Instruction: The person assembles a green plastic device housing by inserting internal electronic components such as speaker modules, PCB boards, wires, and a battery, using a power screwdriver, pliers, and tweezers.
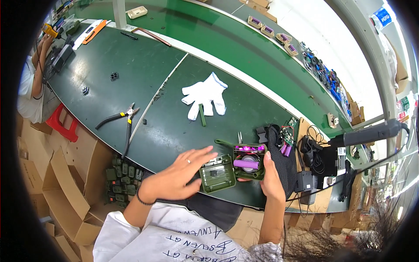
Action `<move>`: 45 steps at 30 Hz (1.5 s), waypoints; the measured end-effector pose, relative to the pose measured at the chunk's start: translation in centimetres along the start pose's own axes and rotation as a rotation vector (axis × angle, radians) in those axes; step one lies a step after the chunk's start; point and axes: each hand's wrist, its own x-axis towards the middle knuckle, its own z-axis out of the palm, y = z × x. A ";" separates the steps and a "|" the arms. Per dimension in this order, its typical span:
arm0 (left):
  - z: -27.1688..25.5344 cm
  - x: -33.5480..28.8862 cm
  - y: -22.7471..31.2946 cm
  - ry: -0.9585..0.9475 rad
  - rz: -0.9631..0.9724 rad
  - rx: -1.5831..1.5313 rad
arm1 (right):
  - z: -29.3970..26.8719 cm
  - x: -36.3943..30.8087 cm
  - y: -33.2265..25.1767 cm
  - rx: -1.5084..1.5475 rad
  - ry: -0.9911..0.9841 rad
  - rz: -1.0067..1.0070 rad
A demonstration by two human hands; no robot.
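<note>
At the near table edge my right hand grips the right side of an opened green plastic housing. Inside it are a purple battery cell, a round part behind the cell, and a row lit bright pink along the top. To its left lies the green ribbed cover, inner face up. My left hand, fingers stretched out and apart, hovers at the cover's upper left; whether its fingertips touch is unclear. A green strap sticks out above the housing. Beyond lies a small pair of tweezers, only partly visible.
A white glove with a green strip, and cutting pliers, lie on the table. At right are a circuit board, cables and a black tool. Below left, a cardboard box stands near several green cases. Another person's arm shows far left.
</note>
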 end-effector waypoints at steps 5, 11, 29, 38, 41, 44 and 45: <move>2.2 -1.5 2.1 0.115 -0.045 0.160 | 1.1 -1.2 3.5 -0.255 0.377 -0.273; -0.4 -2.0 1.3 0.149 -0.057 0.236 | 2.7 -2.2 4.9 -0.263 0.446 -0.346; 0.1 -3.6 3.0 0.217 -0.060 0.517 | 4.8 -2.9 6.6 -0.701 0.677 -0.563; 0.8 0.8 4.6 0.021 -0.081 0.559 | 3.2 -3.0 7.3 -0.943 0.501 -0.710; 0.9 0.9 4.1 0.006 -0.071 0.582 | 3.2 -3.1 7.2 -1.014 0.496 -0.689; 0.9 0.6 3.7 0.025 -0.085 0.543 | 3.5 -3.2 7.3 -1.031 0.509 -0.685; 0.9 0.7 3.6 0.025 -0.083 0.540 | 3.6 -3.2 7.3 -1.049 0.497 -0.697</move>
